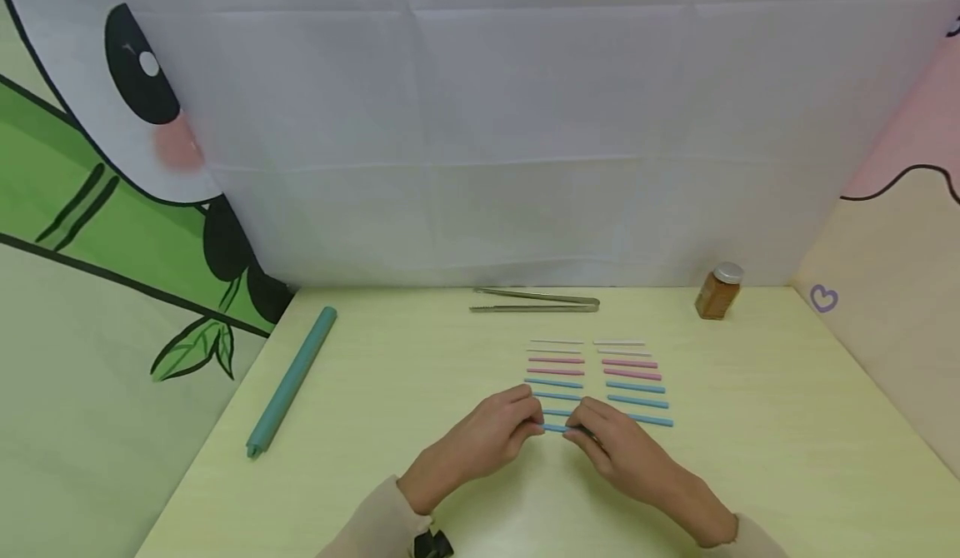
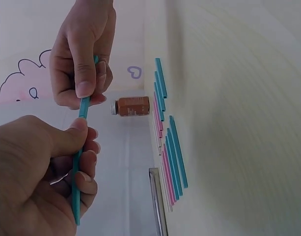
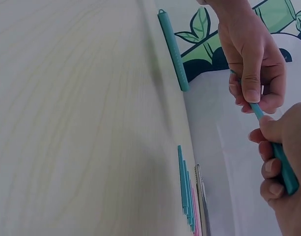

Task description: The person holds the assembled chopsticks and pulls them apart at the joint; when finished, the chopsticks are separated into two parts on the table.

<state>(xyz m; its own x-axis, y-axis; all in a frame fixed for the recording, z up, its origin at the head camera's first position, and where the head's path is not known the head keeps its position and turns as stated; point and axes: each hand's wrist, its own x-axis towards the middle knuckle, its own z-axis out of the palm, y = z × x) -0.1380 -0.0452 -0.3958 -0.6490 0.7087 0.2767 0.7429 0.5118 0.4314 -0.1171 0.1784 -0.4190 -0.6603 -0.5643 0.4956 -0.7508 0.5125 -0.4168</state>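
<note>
My left hand and right hand together hold a thin blue stick above the near part of the table. In the left wrist view the stick runs through both hands, thumbs pressed on it, with a short stretch bare between them. Curled fingers hide much of its length. Past the hands, two columns of sticks lie on the table: blue ones nearest, then pink ones, then thin white ones. The right hand overlaps one blue stick in the head view.
Metal tweezers lie near the back edge of the table. A brown bottle with a silver cap stands at the back right. On the left lies a long teal roll. White cloth hangs behind.
</note>
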